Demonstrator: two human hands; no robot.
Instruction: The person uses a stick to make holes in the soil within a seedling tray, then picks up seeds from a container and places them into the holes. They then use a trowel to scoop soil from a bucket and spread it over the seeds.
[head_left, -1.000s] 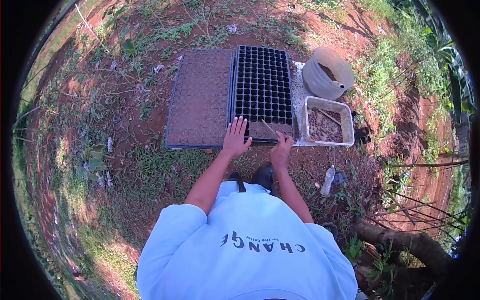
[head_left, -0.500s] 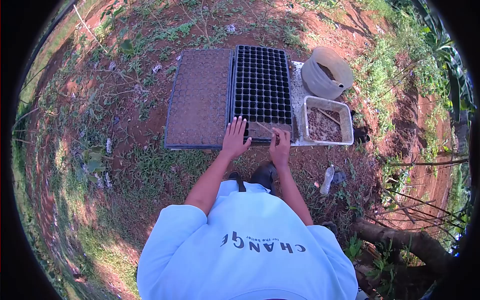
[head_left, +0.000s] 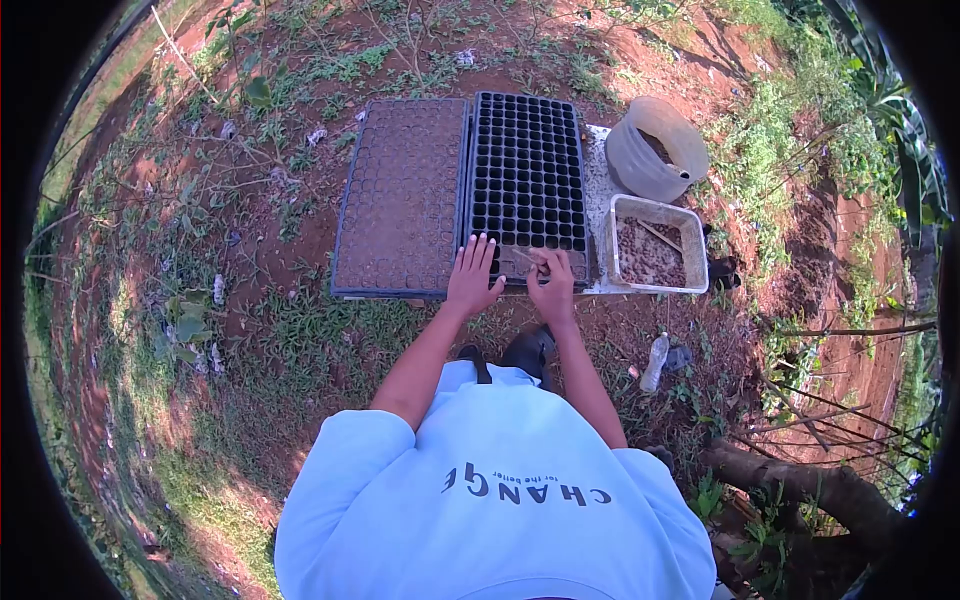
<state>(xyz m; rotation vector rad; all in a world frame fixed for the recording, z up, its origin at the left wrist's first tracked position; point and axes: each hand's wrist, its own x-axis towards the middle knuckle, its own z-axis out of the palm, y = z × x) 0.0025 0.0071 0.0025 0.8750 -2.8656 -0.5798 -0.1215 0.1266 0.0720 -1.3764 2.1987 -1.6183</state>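
Observation:
A black seedling tray lies in front of me, its cells mostly unfilled, with brown soil in the rows nearest me. My left hand rests flat, fingers stretched, over the near left corner of this tray. Pinched in my right hand is a thin stick, held low over the soil-filled near rows. Its tip is too small to make out. Directly left of the black tray is a second seedling tray, its cells filled with brown soil.
On the right, a pale plastic tub holds some dark soil. Nearer me, a white rectangular container holds brown granules and a wooden stick. A clear bottle lies on the ground, and a thick branch lies at lower right.
My right hand has shifted slightly left along the near rows with the stick. My left hand stays in place on the tray.

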